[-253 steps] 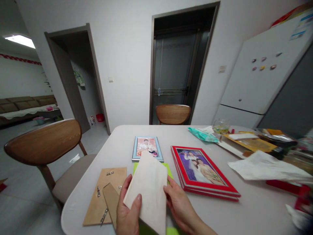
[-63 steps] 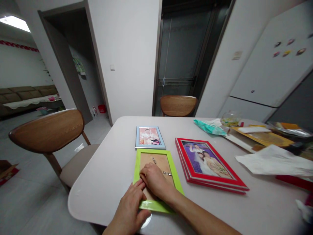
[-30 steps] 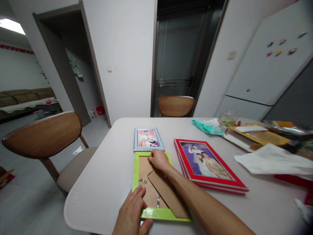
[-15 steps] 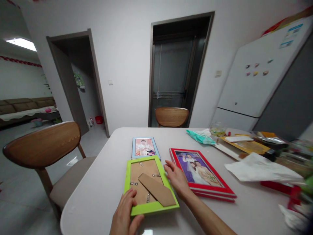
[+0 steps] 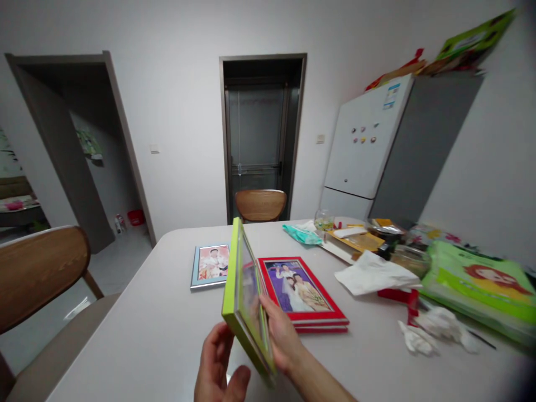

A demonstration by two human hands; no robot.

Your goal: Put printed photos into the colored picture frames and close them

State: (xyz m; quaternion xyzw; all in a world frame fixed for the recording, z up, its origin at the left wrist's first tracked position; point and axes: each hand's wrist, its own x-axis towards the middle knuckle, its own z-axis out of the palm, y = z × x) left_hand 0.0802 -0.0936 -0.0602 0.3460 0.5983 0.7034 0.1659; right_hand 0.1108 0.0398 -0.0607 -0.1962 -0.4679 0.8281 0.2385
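I hold a lime-green picture frame lifted off the white table and turned on edge, its glass side facing right. My right hand grips its lower right side, fingers against the glass. My left hand is behind the frame's near corner, fingers curled by its back. A red-framed wedding photo lies just right of the green frame, on top of another red frame. A small blue-framed photo lies flat beyond it to the left.
White paper, crumpled tissues, a green bag, a glass jar and clutter fill the table's right side. Wooden chairs stand at the left and the far end. A white fridge stands at the right.
The green frame lay back-up on the table half a second ago; now both hands have lifted it and stood it on edge. My view has swung to the right.
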